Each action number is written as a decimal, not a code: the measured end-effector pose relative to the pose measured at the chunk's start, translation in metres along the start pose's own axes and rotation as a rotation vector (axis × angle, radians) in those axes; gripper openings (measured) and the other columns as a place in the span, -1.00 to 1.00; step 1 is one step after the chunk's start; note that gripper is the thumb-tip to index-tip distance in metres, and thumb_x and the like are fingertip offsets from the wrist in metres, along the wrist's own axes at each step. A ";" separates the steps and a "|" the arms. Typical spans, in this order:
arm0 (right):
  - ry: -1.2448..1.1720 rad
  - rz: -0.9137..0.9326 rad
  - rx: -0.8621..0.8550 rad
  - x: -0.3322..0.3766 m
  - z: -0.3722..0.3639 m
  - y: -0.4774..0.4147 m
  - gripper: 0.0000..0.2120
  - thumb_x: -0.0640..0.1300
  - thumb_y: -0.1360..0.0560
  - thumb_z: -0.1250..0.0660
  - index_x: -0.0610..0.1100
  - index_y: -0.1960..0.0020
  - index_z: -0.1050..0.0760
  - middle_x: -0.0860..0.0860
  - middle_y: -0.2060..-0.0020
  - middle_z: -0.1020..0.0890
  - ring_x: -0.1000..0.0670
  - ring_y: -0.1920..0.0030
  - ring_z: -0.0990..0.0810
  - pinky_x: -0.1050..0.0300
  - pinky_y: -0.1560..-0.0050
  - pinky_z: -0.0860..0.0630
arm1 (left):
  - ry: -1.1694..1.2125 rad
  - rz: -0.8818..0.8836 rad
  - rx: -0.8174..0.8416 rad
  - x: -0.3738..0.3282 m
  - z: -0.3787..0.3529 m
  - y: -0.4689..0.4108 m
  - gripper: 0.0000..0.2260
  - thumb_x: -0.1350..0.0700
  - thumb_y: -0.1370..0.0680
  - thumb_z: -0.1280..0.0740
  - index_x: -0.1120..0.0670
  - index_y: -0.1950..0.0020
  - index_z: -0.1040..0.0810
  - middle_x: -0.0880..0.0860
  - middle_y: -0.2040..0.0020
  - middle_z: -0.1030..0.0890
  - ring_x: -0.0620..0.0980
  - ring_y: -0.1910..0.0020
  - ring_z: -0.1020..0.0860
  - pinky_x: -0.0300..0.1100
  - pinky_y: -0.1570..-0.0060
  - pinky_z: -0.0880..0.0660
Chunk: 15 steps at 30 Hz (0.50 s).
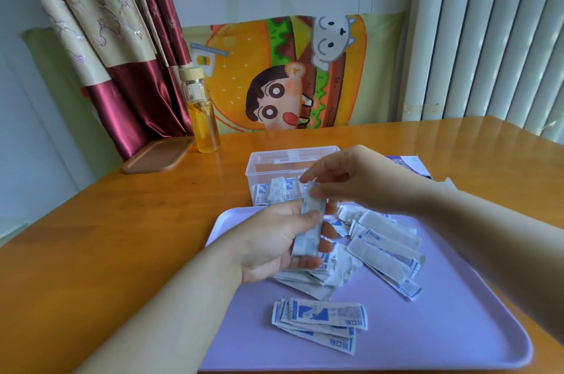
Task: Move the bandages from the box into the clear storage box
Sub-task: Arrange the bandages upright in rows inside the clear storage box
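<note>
Fingers (326, 248) of the left hand (268, 242) curl round a bandage stack (308, 230), long axis upright; the right hand (357, 181) pinches its top, nearer the clear storage box (262, 161) just past the far edge of the tray (457, 328).

A thin stack (308, 230) of white-and-blue wrapped bandages stands nearly upright in my left hand (274, 245), its top pinched by my right hand (351, 181). More bandages (387, 251) lie strewn flat on the tray (457, 328). A row (280, 192) stands on end inside the open clear box (262, 160). The cardboard box (409, 164) lies beyond my right wrist.
</note>
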State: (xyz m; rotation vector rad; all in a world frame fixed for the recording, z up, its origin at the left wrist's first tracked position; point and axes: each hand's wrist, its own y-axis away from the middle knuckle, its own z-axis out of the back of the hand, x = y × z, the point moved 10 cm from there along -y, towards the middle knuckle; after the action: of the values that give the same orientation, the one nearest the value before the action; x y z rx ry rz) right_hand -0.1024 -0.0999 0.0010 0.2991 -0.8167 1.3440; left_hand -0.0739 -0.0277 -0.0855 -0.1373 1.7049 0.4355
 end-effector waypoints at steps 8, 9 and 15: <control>0.502 0.103 0.029 0.019 0.010 -0.018 -0.13 0.18 -0.33 -0.45 0.07 -0.50 -0.09 0.09 -0.38 -0.31 0.07 -0.34 -0.30 0.17 -0.32 -0.28 | 0.060 -0.151 -0.229 -0.060 0.037 -0.021 -0.79 0.13 -0.65 -0.11 0.06 -0.08 -0.54 0.04 0.17 -0.59 -0.02 0.24 -0.59 0.00 0.19 -0.58; 0.536 0.120 0.042 0.023 0.007 -0.022 -0.10 0.18 -0.34 -0.44 0.07 -0.51 -0.04 0.08 -0.41 -0.27 0.04 -0.38 -0.24 0.16 -0.36 -0.22 | 0.055 -0.161 -0.239 -0.066 0.039 -0.025 -0.79 0.13 -0.65 -0.11 0.05 -0.08 -0.54 0.02 0.19 -0.60 -0.03 0.26 -0.60 -0.01 0.17 -0.56; 0.173 -0.021 -0.177 0.006 0.046 -0.067 -0.52 -0.07 -0.45 -0.42 -0.07 -0.33 -0.42 0.03 0.10 -0.60 0.02 0.12 -0.58 0.17 0.07 -0.51 | -0.146 -0.191 -0.156 -0.091 0.038 -0.058 -0.87 0.10 -0.62 -0.19 0.04 0.00 -0.53 -0.04 0.31 -0.54 -0.10 0.36 -0.53 -0.07 0.14 -0.53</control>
State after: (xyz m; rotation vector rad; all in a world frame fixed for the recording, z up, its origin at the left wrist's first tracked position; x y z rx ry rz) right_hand -0.0552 -0.1403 0.0537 0.0516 -0.7783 1.2500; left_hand -0.0026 -0.0808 -0.0140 -0.3705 1.4986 0.4254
